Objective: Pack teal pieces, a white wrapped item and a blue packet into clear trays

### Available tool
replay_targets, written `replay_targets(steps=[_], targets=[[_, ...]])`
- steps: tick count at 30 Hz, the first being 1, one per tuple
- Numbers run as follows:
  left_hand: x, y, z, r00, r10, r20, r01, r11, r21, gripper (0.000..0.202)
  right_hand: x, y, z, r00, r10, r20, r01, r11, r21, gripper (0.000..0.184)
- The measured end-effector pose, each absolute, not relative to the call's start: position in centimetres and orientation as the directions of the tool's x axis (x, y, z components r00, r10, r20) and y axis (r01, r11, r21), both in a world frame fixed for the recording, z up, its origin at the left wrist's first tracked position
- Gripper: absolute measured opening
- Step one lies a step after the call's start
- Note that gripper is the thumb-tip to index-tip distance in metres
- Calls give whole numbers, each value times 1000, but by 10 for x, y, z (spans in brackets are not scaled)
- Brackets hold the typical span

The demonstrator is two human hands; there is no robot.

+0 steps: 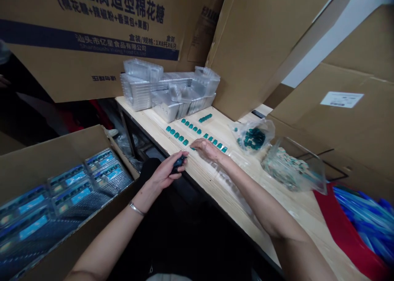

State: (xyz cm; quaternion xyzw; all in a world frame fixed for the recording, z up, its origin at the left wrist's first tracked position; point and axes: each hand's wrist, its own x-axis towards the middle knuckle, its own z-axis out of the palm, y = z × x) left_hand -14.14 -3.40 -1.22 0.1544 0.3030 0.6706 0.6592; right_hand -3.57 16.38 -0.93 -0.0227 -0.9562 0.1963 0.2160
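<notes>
While the left grip (164,170) clasps something dark (177,165), the right grip (209,148), hold unclear, is nearer; the teal row (176,135) runs to it.

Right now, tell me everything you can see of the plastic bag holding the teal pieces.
The bag is clear, crumpled, thin-looking plastic, slumped on the pale table, with teal pieces heaped inside. Its edges look wrinkled; whether it is open is unclear. It lies beside a clear tub, possibly touching it. Neither the left hand nor the right hand touches it.
</notes>
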Motion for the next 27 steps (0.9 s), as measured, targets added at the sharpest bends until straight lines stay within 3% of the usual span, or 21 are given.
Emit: replay_targets(steps=[2,4,7,11,14,21,23,27], targets=[[-141,-32,-10,-100,979,-179,-811,24,584,31,-31,158,-3,-912,111,395,-33,940,-341,21],[-140,-29,-8,-111,979,-172,-820,8,572,31,-26,146,8,-886,184,426,25,936,-351,23],[-136,-26,-6,-138,977,-162,-804,-15,595,31,-19,120,26,-858,312,409,84,869,-488,18],[-126,-23,-4,-219,963,-156,-746,-62,663,31,-14,89,41,-880,336,335,57,777,-627,17],[-121,-22,0,-175,974,-146,-733,-30,680,33,-10,85,41,-870,378,316,67,726,-684,15],[-117,-21,3,-212,970,-123,-656,-48,753,36,1,96,30,-728,658,193,221,492,-842,16],[-113,-18,0,-270,958,-93,-579,-84,811,37,3,91,27,-684,676,274,201,536,-820,14],[-103,-13,-4,-389,919,-67,-358,-84,930,39,5,80,22,-659,592,464,105,684,-722,12]])
